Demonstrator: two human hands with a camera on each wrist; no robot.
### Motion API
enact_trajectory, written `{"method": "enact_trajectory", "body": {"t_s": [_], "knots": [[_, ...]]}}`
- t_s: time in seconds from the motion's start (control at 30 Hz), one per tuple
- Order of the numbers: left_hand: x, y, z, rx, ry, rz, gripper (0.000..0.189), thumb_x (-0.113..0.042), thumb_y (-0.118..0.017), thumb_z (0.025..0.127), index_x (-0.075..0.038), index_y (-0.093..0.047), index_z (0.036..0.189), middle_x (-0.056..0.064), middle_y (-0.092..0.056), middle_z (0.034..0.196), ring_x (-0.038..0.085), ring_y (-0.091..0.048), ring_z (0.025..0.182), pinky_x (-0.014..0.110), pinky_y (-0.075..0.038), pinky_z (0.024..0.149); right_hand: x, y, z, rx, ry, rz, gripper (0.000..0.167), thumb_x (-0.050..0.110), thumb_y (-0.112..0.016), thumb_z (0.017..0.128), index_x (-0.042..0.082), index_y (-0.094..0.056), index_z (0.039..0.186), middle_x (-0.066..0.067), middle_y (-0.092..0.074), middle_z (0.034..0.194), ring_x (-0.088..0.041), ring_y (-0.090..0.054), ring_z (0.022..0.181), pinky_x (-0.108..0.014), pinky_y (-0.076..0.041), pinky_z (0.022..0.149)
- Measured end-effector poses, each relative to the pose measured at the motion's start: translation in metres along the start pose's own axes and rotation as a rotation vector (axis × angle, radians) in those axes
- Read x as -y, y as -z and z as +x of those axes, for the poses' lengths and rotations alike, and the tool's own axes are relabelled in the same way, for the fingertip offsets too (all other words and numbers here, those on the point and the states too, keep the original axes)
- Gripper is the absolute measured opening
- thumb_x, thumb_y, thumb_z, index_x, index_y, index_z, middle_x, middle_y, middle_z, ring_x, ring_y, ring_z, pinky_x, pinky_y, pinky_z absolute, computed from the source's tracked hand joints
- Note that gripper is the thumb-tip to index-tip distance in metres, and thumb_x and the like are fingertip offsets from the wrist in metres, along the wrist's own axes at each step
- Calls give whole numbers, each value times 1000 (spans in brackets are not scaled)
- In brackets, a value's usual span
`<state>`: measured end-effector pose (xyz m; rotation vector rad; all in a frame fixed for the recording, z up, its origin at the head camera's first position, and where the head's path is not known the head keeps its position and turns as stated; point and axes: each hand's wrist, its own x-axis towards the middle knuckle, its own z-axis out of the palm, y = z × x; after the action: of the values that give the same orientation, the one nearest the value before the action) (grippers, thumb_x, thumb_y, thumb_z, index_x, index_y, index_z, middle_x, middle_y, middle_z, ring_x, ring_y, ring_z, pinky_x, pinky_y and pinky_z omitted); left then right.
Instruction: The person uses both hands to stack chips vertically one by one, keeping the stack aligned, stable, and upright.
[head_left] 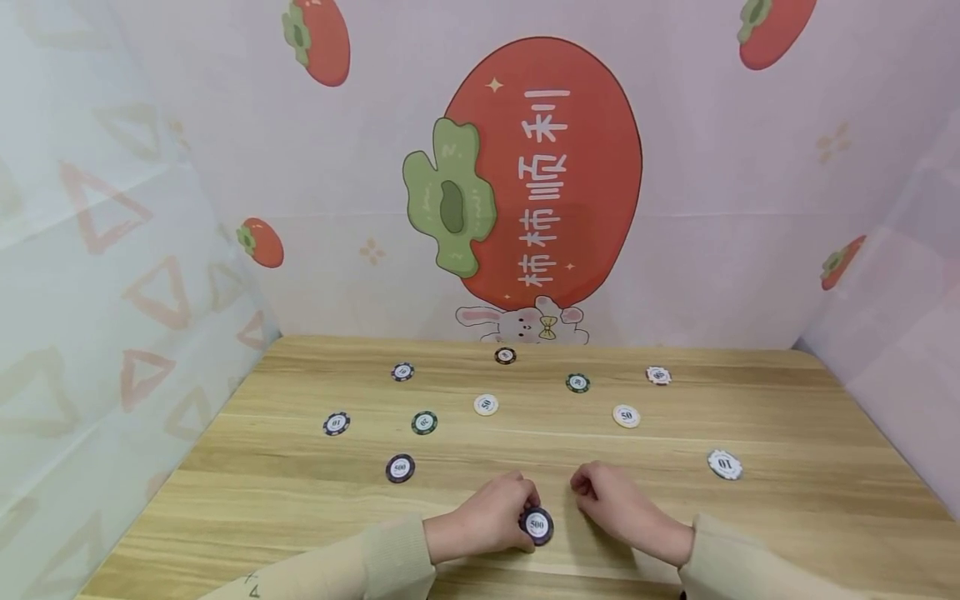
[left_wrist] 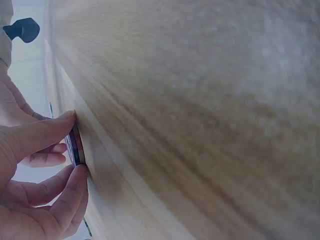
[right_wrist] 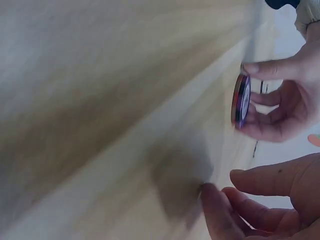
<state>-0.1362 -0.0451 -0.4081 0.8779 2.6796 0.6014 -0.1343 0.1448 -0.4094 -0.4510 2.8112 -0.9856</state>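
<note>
Far left: white side sheet (head_left: 67, 275) printed with faint triangles, falling to the wood-grain table (head_left: 262, 475). First on the wood, a blue-edged 10 poker chip (head_left: 337, 423). Just right of it and nearer the person, a purple-edged 500 chip (head_left: 400, 468); farther back, a second blue-edged 10 chip (head_left: 402, 372). Then a green-edged 20 chip (head_left: 424, 422).

Left hand (head_left: 483, 518), pale ribbed cuff, at the near part of the table: thumb and fingers clamped on opposite edges of a dark-edged 500 chip (head_left: 537, 527). Its rim looks thick and banded; one chip or a stack, I cannot tell. It sits flat, numeral up, in front of the person and between the two hands; whether it touches the wood, I cannot tell.

Beyond, a white 50 chip (head_left: 486, 405), and a dark chip (head_left: 506, 356) near the back edge, its number too small to read. Behind these, a large printed persimmon (head_left: 600, 183) with white characters fills the middle of the back sheet.

Next, a green-edged chip (head_left: 578, 383). Right hand (head_left: 624, 507): near the held chip, apart from it, fingers loosely bent, thumb parted from the forefinger, nothing seen in its grasp.

Past it, another white 50 chip (head_left: 627, 417), a red-and-white-edged chip (head_left: 658, 376), and farthest right, a grey-edged 10 chip (head_left: 725, 464).
</note>
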Motion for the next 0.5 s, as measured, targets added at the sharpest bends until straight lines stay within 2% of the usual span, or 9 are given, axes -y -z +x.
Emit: {"method": "enact_trajectory", "body": {"t_s": [0.17, 0.37, 0.5], "knots": [[-1, 1, 0, 0, 1, 2, 37, -17, -83, 60, -9, -63, 90, -7, -52, 80, 0, -46, 71, 14, -42, 65, -8, 11, -1, -15, -31, -128, 15, -4, -65, 74, 2, -63, 88, -4, -57, 82, -16, -55, 76, -33, -49, 69], [-1, 0, 0, 3, 6, -4, 37, -16, -84, 60, -9, -63, 90, -7, -52, 81, 0, -47, 72, 14, -42, 65, -29, 27, -5, -79, 95, -312, 20, -7, -66, 70, -3, -63, 90, -11, -59, 89, -26, -58, 84, -39, -49, 75], [0, -1, 0, 2, 6, -3, 37, -16, -84, 60, -9, -62, 90, -6, -51, 81, 0, -47, 72, 14, -42, 65, -43, 36, -8, -129, 127, -373, 21, -7, -66, 69, -5, -62, 90, -15, -59, 90, -31, -57, 86, -42, -48, 76]]}}
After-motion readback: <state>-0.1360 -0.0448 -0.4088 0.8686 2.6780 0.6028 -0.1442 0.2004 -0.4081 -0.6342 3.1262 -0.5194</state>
